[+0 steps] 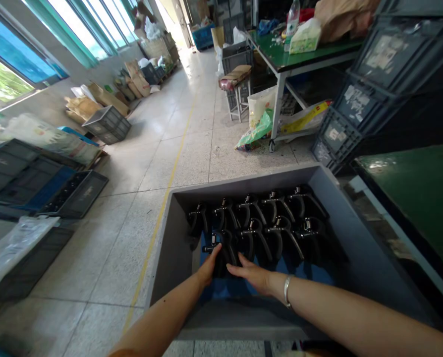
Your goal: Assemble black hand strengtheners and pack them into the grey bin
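Observation:
Inside a large grey plastic bin (158, 270), several black hand grip strengtheners (256, 238), each with a small metal spring, stand in two rows on a blue bottom (225, 289). My left hand (207, 267) grips the left side of the nearest-left hand grip strengthener (229, 248), thumb on top near its spring. From the right, my right hand (251, 273) holds the same piece low down, thumb pointing left. The fingertips of both hands are partly hidden behind the dark piece.
A green-topped table (418, 188) stands close on the right, beside stacked grey crates (359, 104). Another green table (281, 57) holds a bottle and tissue pack. Crates (82, 193) and sacks line the left wall. A yellow line (169, 183) runs along the floor.

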Action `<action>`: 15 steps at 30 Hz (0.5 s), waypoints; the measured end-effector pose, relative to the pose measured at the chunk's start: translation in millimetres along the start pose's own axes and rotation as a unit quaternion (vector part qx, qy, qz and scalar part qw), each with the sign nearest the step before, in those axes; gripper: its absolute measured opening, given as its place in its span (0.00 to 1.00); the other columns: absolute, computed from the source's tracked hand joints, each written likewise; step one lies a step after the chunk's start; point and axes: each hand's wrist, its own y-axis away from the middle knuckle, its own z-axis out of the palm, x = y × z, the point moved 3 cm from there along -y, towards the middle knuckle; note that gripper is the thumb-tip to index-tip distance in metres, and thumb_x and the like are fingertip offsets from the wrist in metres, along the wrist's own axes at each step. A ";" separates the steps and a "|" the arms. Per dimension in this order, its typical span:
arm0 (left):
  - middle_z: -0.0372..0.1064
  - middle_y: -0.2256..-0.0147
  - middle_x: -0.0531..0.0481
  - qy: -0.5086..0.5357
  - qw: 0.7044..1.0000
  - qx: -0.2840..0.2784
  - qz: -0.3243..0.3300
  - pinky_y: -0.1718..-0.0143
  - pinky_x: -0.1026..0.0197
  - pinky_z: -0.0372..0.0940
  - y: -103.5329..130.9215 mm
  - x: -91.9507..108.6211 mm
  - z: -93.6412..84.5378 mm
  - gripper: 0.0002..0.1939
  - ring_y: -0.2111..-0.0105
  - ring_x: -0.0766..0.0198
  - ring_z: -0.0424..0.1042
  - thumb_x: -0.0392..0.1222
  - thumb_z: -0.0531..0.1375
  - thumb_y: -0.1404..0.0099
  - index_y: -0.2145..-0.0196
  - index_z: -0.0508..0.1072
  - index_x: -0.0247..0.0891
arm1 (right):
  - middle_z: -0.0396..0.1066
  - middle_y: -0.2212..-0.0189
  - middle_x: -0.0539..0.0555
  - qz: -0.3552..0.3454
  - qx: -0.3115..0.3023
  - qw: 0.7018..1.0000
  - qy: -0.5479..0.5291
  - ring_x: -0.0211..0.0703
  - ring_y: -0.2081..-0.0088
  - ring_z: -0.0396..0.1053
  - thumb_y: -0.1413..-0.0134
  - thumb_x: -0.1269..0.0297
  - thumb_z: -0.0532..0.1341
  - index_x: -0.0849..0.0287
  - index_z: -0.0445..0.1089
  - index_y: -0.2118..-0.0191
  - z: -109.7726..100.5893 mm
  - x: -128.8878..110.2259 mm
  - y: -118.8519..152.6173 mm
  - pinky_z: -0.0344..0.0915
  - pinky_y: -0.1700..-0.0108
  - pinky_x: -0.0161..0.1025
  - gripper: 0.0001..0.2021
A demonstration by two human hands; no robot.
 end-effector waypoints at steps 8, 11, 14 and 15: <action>0.68 0.54 0.43 -0.163 0.981 0.062 0.082 0.49 0.58 0.58 -14.6 7.7 6.0 0.26 0.51 0.56 0.64 0.54 0.58 0.45 0.54 0.68 0.34 | 0.46 0.40 0.56 0.057 0.032 0.998 -0.026 0.47 0.40 0.43 0.62 0.51 0.63 0.53 0.47 0.40 -0.7 5.2 -12.9 0.39 0.41 0.49 0.42; 0.65 0.52 0.40 -0.159 0.981 0.083 0.067 0.49 0.58 0.57 -26.4 13.5 7.7 0.30 0.50 0.56 0.63 0.57 0.54 0.43 0.51 0.64 0.32 | 0.46 0.40 0.55 0.030 0.040 0.999 0.009 0.48 0.40 0.42 0.60 0.49 0.62 0.52 0.50 0.41 -2.2 -3.6 -20.1 0.39 0.41 0.49 0.39; 0.65 0.51 0.39 -0.163 0.982 0.082 0.054 0.50 0.59 0.59 -32.9 13.9 8.4 0.31 0.51 0.57 0.64 0.56 0.55 0.44 0.50 0.63 0.31 | 0.32 0.37 0.59 0.063 0.091 0.983 0.144 0.49 0.38 0.32 0.64 0.46 0.62 0.60 0.45 0.39 -4.9 -3.7 -20.5 0.32 0.40 0.46 0.47; 0.65 0.52 0.40 -0.165 0.982 0.080 0.053 0.50 0.59 0.59 -33.5 14.0 8.2 0.30 0.52 0.58 0.65 0.56 0.56 0.44 0.50 0.63 0.31 | 0.28 0.37 0.60 0.076 0.102 0.973 0.192 0.49 0.38 0.29 0.66 0.45 0.63 0.62 0.44 0.39 -4.7 -3.3 -19.4 0.30 0.40 0.45 0.49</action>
